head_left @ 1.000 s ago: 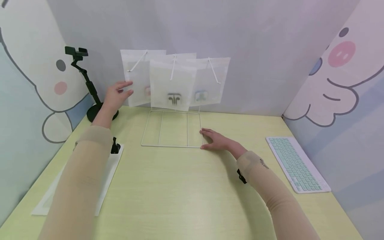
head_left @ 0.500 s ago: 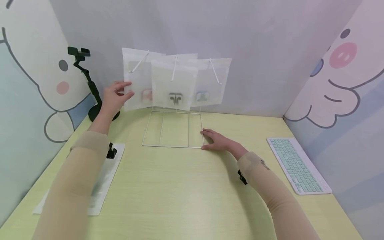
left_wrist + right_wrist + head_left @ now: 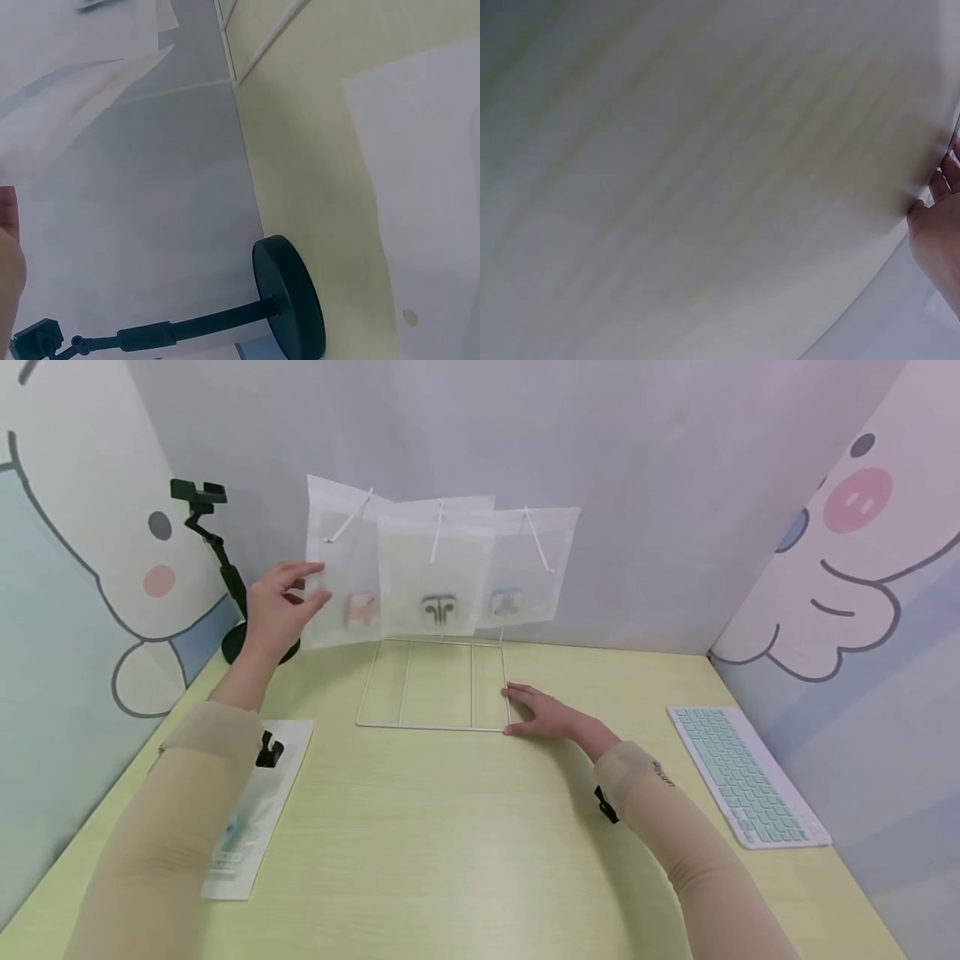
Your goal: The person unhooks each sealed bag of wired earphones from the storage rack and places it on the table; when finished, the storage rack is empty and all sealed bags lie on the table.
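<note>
A white wire rack (image 3: 401, 725) stands at the back of the table, with three angled prongs. Translucent bags hang from it: the left bag (image 3: 337, 572) shows a pink item inside, the middle bag (image 3: 431, 560) grey earphones, the right bag (image 3: 528, 547) a pale blue item. My left hand (image 3: 276, 602) pinches the left bag's outer edge, thumb and index tips in front and apart; other fingers are partly hidden. In the left wrist view that bag (image 3: 71, 94) bends toward the hand. My right hand (image 3: 536, 710) rests thumb and fingertips along the rack's right front corner, fingers relaxed.
Another white bag (image 3: 258, 827) lies flat on the table at left, partly under my left sleeve. A black phone stand (image 3: 217, 556) rises behind my left hand. At right lies a mint-keyed keyboard (image 3: 742, 777). Padded walls enclose the table's back and sides.
My left hand has drawn the left bag's edge outward and toward me, uncovering more of its pink item. My right hand has stayed at the rack's corner.
</note>
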{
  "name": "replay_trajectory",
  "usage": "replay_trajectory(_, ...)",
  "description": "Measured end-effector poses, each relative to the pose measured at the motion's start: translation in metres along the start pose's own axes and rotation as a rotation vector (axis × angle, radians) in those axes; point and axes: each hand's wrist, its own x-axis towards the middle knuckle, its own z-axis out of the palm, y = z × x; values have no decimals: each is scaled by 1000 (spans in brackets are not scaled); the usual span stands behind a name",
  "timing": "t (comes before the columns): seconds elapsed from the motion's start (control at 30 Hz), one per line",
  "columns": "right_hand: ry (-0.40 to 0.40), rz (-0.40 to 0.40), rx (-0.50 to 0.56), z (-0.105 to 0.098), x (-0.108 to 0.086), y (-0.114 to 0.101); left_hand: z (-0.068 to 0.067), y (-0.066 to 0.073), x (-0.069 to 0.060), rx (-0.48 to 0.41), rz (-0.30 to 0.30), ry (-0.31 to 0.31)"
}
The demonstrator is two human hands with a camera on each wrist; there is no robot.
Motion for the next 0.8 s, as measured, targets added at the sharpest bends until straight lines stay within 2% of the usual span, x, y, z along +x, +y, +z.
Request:
replay_trajectory(0.17, 1, -3, -1, 0, 0, 0, -3, 6, -2, -39, 25, 68)
replay_trajectory(0.33, 0, 2, 4, 1, 1, 1, -7, 16, -4, -86, -26, 98)
replay_trajectory(0.4, -2, 1, 1, 1, 1, 2, -9, 20, -5, -99, -45, 99)
replay_trajectory(0.8, -10, 10, 3, -1, 1, 5, -15, 40, -15, -110, -50, 91)
